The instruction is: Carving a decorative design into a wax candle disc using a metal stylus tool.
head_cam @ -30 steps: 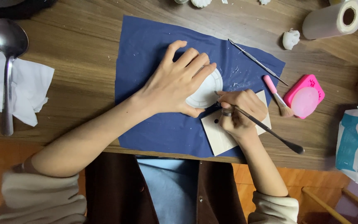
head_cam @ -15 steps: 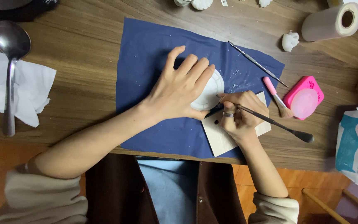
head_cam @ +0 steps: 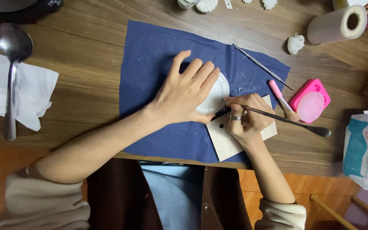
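Note:
My left hand [head_cam: 188, 91] lies flat over a white round disc [head_cam: 219, 94] on a dark blue cloth [head_cam: 150, 64], pressing it down with the fingers spread. My right hand [head_cam: 245, 120] grips a thin dark sculpting tool [head_cam: 294, 122], its tip at the disc's right edge. The right hand wears a ring and rests on a pale square board [head_cam: 226, 142] that has a small dark hole. White crumbs are scattered on the cloth near the disc.
A metal pick [head_cam: 261, 66], a pink-handled brush [head_cam: 280, 99] and a pink round case [head_cam: 311, 102] lie to the right. A paper roll [head_cam: 339, 23] and small white figure [head_cam: 295, 43] sit far right. A spoon [head_cam: 11, 64] rests on a tissue [head_cam: 30, 91] at left; a wipes pack [head_cam: 367, 147] lies at the right edge.
The left hand has shifted slightly on the disc. The right hand has turned the tool a little, its long end swinging up and to the right.

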